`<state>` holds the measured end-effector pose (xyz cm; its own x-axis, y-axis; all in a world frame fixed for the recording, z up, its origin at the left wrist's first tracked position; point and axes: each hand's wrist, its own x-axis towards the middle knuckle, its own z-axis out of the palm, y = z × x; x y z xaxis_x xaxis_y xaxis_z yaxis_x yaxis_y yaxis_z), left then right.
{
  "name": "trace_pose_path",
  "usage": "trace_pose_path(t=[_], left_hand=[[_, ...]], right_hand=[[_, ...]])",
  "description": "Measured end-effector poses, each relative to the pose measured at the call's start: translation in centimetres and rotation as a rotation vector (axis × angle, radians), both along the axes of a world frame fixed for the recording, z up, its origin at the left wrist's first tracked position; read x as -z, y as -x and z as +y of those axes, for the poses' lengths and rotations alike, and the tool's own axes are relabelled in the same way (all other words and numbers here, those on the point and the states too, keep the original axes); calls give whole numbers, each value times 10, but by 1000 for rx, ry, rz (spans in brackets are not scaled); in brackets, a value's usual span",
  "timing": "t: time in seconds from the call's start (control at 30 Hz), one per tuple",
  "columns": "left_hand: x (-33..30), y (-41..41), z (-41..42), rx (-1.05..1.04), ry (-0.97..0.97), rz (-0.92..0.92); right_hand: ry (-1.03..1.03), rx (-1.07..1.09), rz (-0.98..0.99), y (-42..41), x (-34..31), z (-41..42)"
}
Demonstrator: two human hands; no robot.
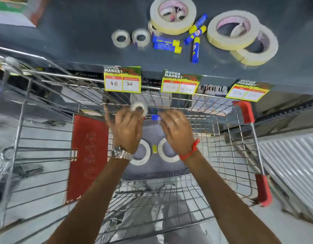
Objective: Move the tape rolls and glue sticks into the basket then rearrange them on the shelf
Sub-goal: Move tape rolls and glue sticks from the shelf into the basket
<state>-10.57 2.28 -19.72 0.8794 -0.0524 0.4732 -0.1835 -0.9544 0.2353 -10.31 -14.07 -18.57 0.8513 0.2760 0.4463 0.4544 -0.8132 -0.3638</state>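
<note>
Left hand (125,131): fingers (134,118) closed narrowly on a small clear tape roll (138,108), pinched at the rim; judged light, stiff, smooth-sided. Right hand (177,131): fingers curled round a glue stick (155,117), blue cap showing; judged light, rigid. Both are held over the wire basket (243,152), two tape rolls (143,152) on its floor. More rolls and sticks are noted on the shelf (73,32).

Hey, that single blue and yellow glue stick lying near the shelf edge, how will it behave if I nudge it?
The glue stick looks round, so it will probably roll sideways. It lies close to the shelf edge, so it might drop off. It seems small, smooth plastic, likely light and rigid.
</note>
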Motion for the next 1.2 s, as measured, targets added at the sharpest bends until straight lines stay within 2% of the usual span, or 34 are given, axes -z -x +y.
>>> trace_pose_path(t=[0.1, 0.2, 0.27, 0.37, 0.5, 0.6, 0.63, 0.7, 0.73, 0.87, 0.97, 1.07, 1.2], left_hand=[[48, 33, 3, -22, -70, 300], [83, 53, 2, 0, -134, 624], [100, 62, -4, 24, -189, 785], [120, 73, -17, 76, -173, 927], [138, 84, -35, 177, -226, 1009], [148, 91, -40, 231, -185, 1065], [146, 92, -41, 245, -156, 1053], [133, 91, -42, 261, -113, 907], [123, 87, -43, 252, -89, 814], [65, 44, -40, 152, 63, 305], [-6, -22, -28, 76, 155, 13], [-70, -85, -13, 11, 117, -43], [-101, -148, 1, -48, 46, 240]], right_hand=[[159, 49, 346, 24, 53, -4], [295, 147, 735, 33, 81, -10], [356, 162, 922, 37, 96, -14], [396, 217, 1041, 42, 109, -17], [444, 243, 1043, 42, 127, -17], [409, 270, 1022, 39, 131, -19], [376, 283, 1000, 37, 129, -18], [286, 334, 918, 31, 115, -16], [206, 367, 807, 26, 102, -13], [-182, 471, 154, -5, 26, 2], [-350, 412, -78, -51, -45, 7], [-193, 326, -92, -105, -94, 10], [205, 205, 310, -155, -110, 13]])
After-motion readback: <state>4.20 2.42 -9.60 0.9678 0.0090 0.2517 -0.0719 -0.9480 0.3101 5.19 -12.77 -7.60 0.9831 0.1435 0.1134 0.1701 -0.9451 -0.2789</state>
